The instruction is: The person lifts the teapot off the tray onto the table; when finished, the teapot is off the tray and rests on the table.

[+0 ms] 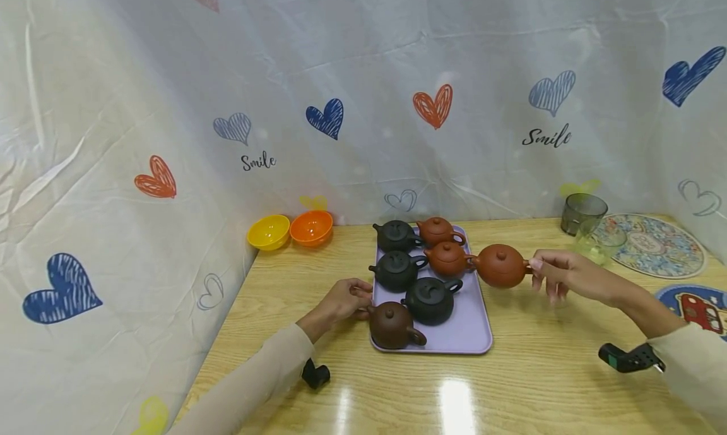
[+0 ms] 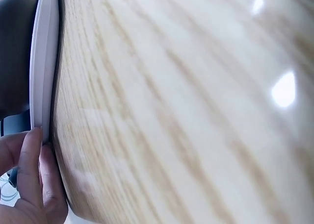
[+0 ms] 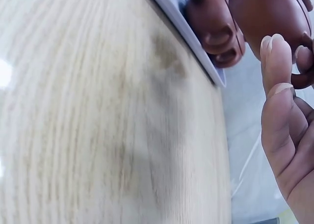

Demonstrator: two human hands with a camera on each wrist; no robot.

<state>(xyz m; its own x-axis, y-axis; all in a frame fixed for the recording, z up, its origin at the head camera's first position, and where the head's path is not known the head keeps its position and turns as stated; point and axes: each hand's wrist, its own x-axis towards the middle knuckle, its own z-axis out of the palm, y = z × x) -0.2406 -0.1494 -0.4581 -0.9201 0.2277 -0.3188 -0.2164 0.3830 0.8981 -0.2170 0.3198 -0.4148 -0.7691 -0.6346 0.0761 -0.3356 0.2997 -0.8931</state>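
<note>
My right hand (image 1: 562,276) pinches the handle of a reddish-brown teapot (image 1: 501,268), which hangs just off the right side of a lilac tray (image 1: 466,324). In the right wrist view this teapot (image 3: 270,18) is raised clear of the table. At the tray's left edge, my left hand (image 1: 342,301) holds the rim; the left wrist view has its fingers (image 2: 30,160) on either side of the white-looking edge. Beside that hand sits a dark brown teapot (image 1: 390,326). Black teapots (image 1: 430,301) and two smaller reddish-brown teapots (image 1: 447,259) also stand on the tray.
A yellow bowl (image 1: 269,233) and an orange bowl (image 1: 311,228) stand at the back left. Toward the back right are a dark clear cup (image 1: 583,214), a yellowish clear cup (image 1: 596,242) and a round patterned mat (image 1: 661,249). A blue mat (image 1: 701,309) lies at right.
</note>
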